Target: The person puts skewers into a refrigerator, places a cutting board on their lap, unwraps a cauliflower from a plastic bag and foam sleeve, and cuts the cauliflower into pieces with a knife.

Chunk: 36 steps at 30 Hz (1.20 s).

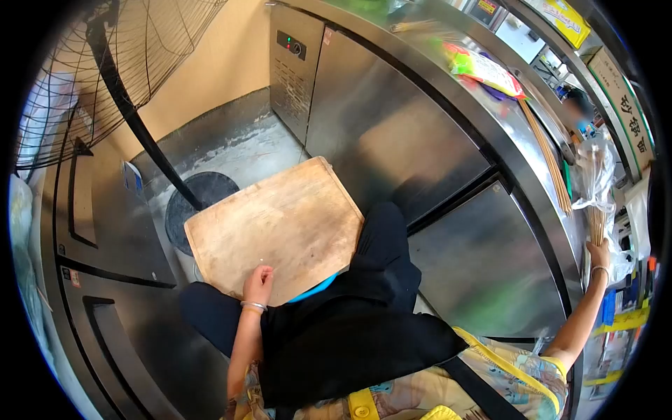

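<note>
Two hands are working apart: the right hand [597, 255], far right, is clasping bundled skewers [597, 222]; the left hand [259, 283], lower centre-left, is curling over a board [280, 220], any pinch indiscernible. Grasping appears done; unbagging is apparently remaining.

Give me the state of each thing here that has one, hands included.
Left hand: fingers curled, over the wooden board.
Right hand: closed around the bundle of sticks.
Bundle of sticks: partly in a clear bag.
Wooden board: worn, stained.
Steel cabinet doors: shut.
Control panel: lights lit.
Loose sticks: lying on the counter.
</note>
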{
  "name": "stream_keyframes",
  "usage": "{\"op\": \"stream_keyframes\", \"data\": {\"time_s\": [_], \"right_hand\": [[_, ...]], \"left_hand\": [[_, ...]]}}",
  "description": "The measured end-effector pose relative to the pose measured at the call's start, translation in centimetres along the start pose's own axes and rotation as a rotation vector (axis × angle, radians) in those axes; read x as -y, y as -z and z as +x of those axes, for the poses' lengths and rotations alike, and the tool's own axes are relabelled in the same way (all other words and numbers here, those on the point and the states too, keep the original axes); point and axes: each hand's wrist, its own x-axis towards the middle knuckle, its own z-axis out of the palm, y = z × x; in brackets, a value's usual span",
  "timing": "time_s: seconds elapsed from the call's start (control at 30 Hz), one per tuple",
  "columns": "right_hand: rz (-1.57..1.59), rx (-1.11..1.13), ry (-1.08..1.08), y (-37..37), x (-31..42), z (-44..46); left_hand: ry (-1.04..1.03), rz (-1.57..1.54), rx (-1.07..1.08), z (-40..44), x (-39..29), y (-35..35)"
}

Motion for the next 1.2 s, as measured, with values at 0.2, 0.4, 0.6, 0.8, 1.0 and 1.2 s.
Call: {"op": "stream_keyframes", "data": {"time_s": [0.2, 0.4, 0.6, 0.8, 1.0, 1.2], "right_hand": [[0.394, 0.233, -0.092, -4.2, -2.8, -1.6], [0.504, 0.208, -0.140, -3.9, -2.3, -3.8], [0.686, 0.136, -0.133, -1.6, 1.7, -7.3], [1.031, -0.056, 0.072, 1.8, 9.2, -11.9], [1.209, -0.020, 0.417, 3.2, 22.8, -21.9], [1.458, 0.357, 0.826, -3.4, 35.0, -34.1]], "left_hand": [[-0.047, 0.088, -0.001, 2.8, 3.8, 1.6], [-0.203, 0.371, -0.037, 1.6, -0.1, 2.7], [-0.172, 0.482, -0.103, -0.5, -0.7, 3.2], [-0.024, 0.283, 0.078, -2.4, -5.4, 5.1], [-0.254, -0.392, 0.532, -1.5, -26.4, -0.3], [-0.474, -0.888, 0.708, -3.1, -35.6, -8.9]]}}
